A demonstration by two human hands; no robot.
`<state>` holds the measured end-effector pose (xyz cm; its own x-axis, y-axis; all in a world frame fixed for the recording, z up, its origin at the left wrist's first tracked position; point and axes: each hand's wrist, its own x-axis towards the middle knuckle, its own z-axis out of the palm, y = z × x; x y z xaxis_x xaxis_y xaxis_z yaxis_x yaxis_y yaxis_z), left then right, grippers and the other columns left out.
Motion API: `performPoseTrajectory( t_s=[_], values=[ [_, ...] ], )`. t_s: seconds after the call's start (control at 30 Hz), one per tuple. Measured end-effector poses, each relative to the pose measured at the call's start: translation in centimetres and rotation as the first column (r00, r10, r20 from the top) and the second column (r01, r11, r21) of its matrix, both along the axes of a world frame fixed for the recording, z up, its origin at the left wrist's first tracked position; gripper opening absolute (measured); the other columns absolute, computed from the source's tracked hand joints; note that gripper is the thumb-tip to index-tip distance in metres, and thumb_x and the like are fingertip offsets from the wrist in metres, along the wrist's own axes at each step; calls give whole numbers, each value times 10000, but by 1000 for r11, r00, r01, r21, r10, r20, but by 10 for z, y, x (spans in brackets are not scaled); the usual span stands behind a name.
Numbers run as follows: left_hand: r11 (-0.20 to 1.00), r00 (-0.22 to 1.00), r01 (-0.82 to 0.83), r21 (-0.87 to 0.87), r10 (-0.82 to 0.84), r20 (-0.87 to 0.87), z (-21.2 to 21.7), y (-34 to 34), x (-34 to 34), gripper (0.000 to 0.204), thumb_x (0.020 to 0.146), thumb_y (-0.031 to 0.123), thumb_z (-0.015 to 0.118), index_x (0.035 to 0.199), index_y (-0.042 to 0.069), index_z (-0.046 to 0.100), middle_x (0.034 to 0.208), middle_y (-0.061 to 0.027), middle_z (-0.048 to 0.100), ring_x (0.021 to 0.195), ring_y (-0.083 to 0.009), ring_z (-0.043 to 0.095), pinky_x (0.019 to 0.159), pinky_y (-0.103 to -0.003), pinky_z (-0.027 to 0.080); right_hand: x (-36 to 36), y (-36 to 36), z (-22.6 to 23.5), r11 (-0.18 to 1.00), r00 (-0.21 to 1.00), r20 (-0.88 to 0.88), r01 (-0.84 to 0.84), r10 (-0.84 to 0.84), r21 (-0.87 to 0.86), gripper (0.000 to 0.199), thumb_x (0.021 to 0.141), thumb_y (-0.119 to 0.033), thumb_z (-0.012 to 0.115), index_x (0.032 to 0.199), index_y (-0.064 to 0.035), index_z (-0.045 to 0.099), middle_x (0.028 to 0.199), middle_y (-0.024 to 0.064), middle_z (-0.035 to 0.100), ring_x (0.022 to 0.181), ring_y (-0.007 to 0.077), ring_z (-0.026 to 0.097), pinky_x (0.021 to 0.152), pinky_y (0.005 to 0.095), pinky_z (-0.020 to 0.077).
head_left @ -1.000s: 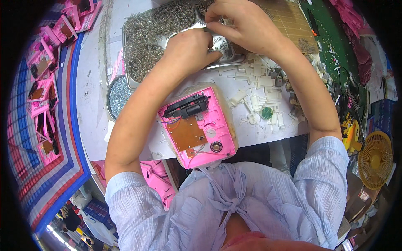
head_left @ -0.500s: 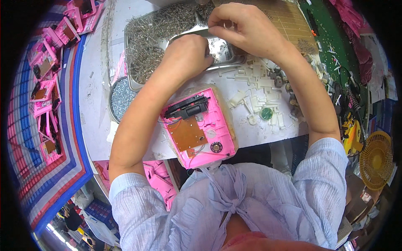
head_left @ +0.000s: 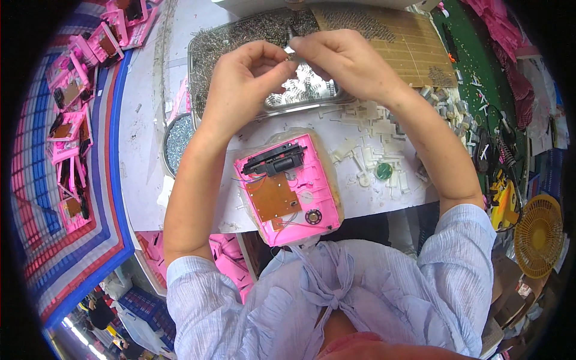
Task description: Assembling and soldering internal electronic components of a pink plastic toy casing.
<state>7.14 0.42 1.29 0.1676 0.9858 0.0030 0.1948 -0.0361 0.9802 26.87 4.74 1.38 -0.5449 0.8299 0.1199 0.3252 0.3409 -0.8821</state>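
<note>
Both hands met at twelve o'clock over the metal tray (head_left: pixel 204 66): left hand (head_left: pixel 243 84) and right hand (head_left: pixel 345 63) pinched a small metal spring (head_left: pixel 290 47). Fitting it into the pink case (head_left: pixel 288 189) at six o'clock probably demanded careful aim.

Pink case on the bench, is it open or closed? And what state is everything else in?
Pink case: open, face down, brown board and wires showing.
Metal tray: heaped with small metal springs.
Round bowl: full of tiny screws.
Left hand: raised over the tray, fingertips pinching.
Right hand: pinching a small metal part with the left.
Yellow fan: lying flat.
</note>
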Motion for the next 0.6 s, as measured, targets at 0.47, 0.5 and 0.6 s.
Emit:
performPoseTrajectory(
  t_s=[0.47, 0.5, 0.6],
  values=[
    [787, 750, 419, -453, -19, 661, -9, -8, -21, 204, 968, 198, 610, 1025, 2, 624, 799, -15, 623, 625, -32, 492, 496, -163, 411, 3, -4, -6, 780, 988, 32, -137, 149, 611, 135, 947, -128, 593, 973, 2, 566, 887, 83, 601, 802, 135, 597, 659, 281, 462],
    [778, 726, 447, -441, -27, 687, -10, -8, -22, 191, 967, 187, 615, 1023, 5, 623, 802, -17, 630, 633, -38, 503, 512, -168, 421, 4, -1, -8, 730, 986, 24, -140, 167, 669, 141, 941, -131, 606, 982, -1, 570, 891, 80, 608, 814, 130, 604, 661, 280, 464],
    [807, 731, 432, -403, -52, 680, -11, -7, -23, 164, 964, 167, 624, 1019, 13, 621, 810, -20, 644, 652, -52, 529, 550, -182, 441, 4, -1, -9, 811, 982, -73, -102, 175, 576, 165, 936, -159, 632, 980, -7, 587, 876, 68, 618, 815, 112, 606, 654, 277, 465]
  ],
)
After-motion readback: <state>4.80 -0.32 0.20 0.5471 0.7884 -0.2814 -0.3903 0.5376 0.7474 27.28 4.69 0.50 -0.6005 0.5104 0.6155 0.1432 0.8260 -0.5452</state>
